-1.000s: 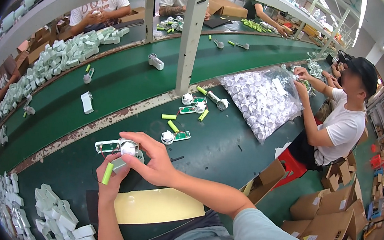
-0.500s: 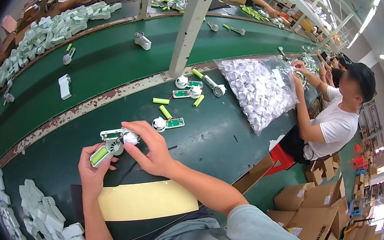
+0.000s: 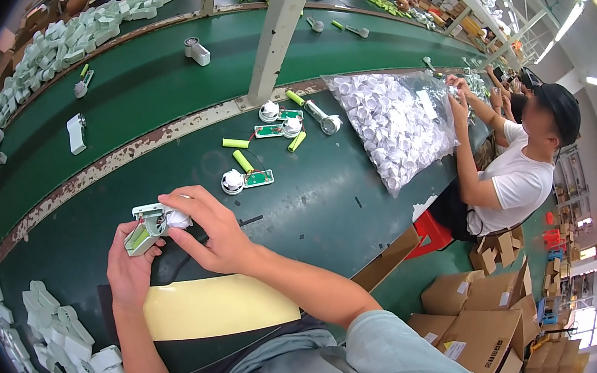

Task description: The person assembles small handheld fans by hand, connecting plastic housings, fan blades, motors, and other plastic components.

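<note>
My left hand (image 3: pixel 130 270) is wrapped round a pale green fan housing (image 3: pixel 153 224), tilted above the bench. A green battery cell (image 3: pixel 136 237) lies in its handle part. My right hand (image 3: pixel 216 234) pinches a white round fan head (image 3: pixel 178 219) at the housing's ring end; its fingertips partly cover it. A narrow board piece (image 3: pixel 148 210) sits along the housing's far side. Beyond my hands lie a green circuit board (image 3: pixel 260 178) wired to another white round head (image 3: pixel 233 181), and loose green cells (image 3: pixel 243 162).
A yellow sheet (image 3: pixel 222 310) lies before me on a dark mat. Pale housings (image 3: pixel 64 333) are heaped at lower left. A clear bag of white round parts (image 3: pixel 401 128) sits right of a metal post (image 3: pixel 277 37). A co-worker (image 3: pixel 518 164) sits at right near cardboard boxes (image 3: pixel 476 336).
The view has shifted slightly. My hands have tilted the housing, and the white head has turned within my right fingers. Across the belt, a person's hands have moved apart.
</note>
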`<state>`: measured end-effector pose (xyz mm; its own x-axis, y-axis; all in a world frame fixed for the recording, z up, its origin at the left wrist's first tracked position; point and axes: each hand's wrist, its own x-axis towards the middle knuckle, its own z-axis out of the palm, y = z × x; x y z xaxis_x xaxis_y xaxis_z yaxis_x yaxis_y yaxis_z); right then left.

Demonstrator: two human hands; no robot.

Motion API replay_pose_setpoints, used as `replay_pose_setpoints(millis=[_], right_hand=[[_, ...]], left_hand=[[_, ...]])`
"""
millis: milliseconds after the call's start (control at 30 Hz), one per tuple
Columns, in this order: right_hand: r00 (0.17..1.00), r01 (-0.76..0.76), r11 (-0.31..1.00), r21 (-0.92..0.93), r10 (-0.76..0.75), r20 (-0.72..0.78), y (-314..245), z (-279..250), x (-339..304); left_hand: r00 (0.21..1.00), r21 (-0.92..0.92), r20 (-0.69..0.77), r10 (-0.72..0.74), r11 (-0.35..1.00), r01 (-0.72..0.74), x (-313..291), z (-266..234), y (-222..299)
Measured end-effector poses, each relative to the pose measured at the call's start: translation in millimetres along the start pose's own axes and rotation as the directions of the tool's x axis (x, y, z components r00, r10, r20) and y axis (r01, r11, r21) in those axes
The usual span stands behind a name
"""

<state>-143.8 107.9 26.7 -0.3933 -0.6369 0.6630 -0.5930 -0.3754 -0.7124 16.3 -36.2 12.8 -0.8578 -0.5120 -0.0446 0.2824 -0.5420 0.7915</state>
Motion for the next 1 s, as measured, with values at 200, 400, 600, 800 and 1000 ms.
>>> replay_pose_setpoints(millis=[200,400,600,800,1000], right_hand=[[1.0,0.026,0.998,-0.05,-0.026,-0.001,-3,6,2],[0.996,0.091,0.972,-0.217,-0.091,0.011,9,-9,4],[1.0,-0.013,0.981,-0.194,0.013,-0.001,9,-9,4],[1.0,0.002,0.99,-0.14,-0.001,0.002,9,4,0],[0.983,-0.184,0.956,-0.229,0.175,-0.06,16,20,-1]], left_hand=[[0.997,0.189,-0.04,-0.059,0.98,0.066,-8,-13,-1],[0.957,0.489,0.052,-0.286,0.843,0.226,1,-4,-7],[0.945,0.469,0.168,-0.281,0.866,0.174,2,-12,-6],[0.927,0.414,0.182,-0.327,0.881,0.23,-8,-23,2],[0.95,0.309,0.19,-0.248,0.933,0.182,-6,-30,-1]])
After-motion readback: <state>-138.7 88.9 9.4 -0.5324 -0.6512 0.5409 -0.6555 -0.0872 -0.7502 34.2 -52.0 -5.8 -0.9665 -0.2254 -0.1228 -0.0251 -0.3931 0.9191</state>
